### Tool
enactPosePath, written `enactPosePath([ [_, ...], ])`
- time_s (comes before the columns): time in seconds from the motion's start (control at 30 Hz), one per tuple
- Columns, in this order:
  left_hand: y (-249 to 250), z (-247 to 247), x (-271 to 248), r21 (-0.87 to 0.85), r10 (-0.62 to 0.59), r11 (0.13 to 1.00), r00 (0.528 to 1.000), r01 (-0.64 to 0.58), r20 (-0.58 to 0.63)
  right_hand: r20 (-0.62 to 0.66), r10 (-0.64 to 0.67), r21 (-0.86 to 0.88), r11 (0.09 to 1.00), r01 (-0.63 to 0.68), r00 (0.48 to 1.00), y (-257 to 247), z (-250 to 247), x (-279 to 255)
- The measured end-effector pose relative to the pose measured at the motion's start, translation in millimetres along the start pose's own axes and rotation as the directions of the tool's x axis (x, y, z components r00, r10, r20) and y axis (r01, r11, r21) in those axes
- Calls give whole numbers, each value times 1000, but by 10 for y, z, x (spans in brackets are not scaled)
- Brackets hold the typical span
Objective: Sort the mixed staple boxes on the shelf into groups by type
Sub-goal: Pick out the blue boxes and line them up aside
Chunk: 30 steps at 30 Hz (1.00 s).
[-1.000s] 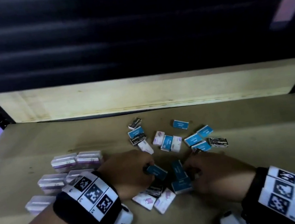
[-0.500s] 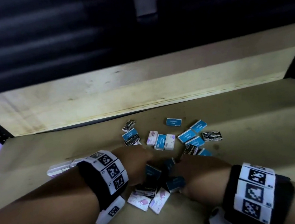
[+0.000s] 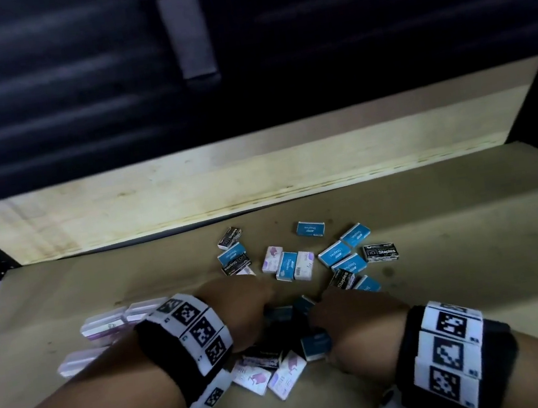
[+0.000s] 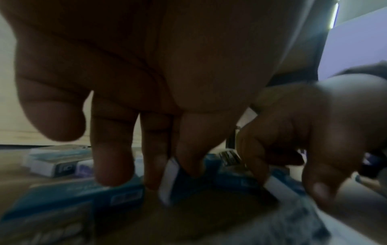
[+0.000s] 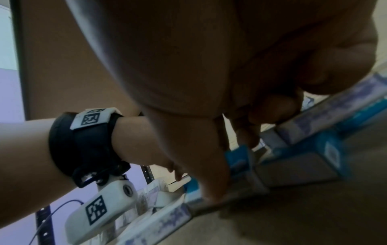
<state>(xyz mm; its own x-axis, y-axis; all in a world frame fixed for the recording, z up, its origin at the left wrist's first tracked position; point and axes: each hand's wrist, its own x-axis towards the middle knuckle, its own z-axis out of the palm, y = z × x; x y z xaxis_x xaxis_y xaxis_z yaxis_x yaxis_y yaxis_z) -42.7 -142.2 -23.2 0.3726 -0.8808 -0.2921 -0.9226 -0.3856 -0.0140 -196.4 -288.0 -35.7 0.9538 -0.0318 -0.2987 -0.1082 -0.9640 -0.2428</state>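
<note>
The brown shelf (image 3: pixel 440 249) ran back to a pale wooden board (image 3: pixel 224 189) beneath dark slatted shutters, with a black upright post at its left end. Mixed staple boxes lay scattered mid-shelf: blue boxes (image 3: pixel 334 254), black boxes (image 3: pixel 380 252) and white-and-purple boxes (image 3: pixel 271 259), some overlapping. To the left, well apart from the scatter, clear-lidded packs (image 3: pixel 105 325) already sat grouped.

Both hands were down in the near part of the pile. The left hand (image 3: pixel 241 311) had its fingers extended, tips pressing on blue boxes, 1 of them tipped on edge against a fingertip in the left wrist view. The right hand (image 3: pixel 352 316) was curled over more blue boxes (image 5: pixel 238 157); whether it actually gripped 1 could not be told.

The step looked like gathering the blue boxes together, with most sorting still ahead. The next move probably called for lifting or sliding the blue ones clear without dragging the white-and-purple boxes lying just below the wrists. Bare shelf to the right offered room for a new group; the front edge sat close behind the wrists.
</note>
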Motion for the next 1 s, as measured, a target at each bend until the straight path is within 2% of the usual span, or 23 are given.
enactPosePath([
  [0.17,71,-40,-116,-109,-119,988,991,112,-64,-48,4,141,990,2,999,23,-37,-48],
  [0.27,137,-57,-220,-163,-132,979,989,121,-61,-70,33,210,978,-17,997,99,-123,-108],
  [0.43,262,-157,-301,-195,-96,977,994,84,-56,-128,81,245,968,-48,988,333,-338,-269],
  [0.63,599,-251,-126,-234,-27,972,998,11,-64,-243,118,264,963,-52,963,734,-504,-579],
  [0.77,872,-297,72,-248,31,968,998,-45,-59,-252,118,181,981,-73,961,1036,-547,-866],
  [0.9,1207,-337,325,-226,97,968,992,-113,-80,-261,244,139,967,-213,934,1403,-474,-1163],
  [1.0,1434,-354,536,-194,149,967,985,-162,-82,-223,316,111,948,-298,922,1656,-464,-1335],
])
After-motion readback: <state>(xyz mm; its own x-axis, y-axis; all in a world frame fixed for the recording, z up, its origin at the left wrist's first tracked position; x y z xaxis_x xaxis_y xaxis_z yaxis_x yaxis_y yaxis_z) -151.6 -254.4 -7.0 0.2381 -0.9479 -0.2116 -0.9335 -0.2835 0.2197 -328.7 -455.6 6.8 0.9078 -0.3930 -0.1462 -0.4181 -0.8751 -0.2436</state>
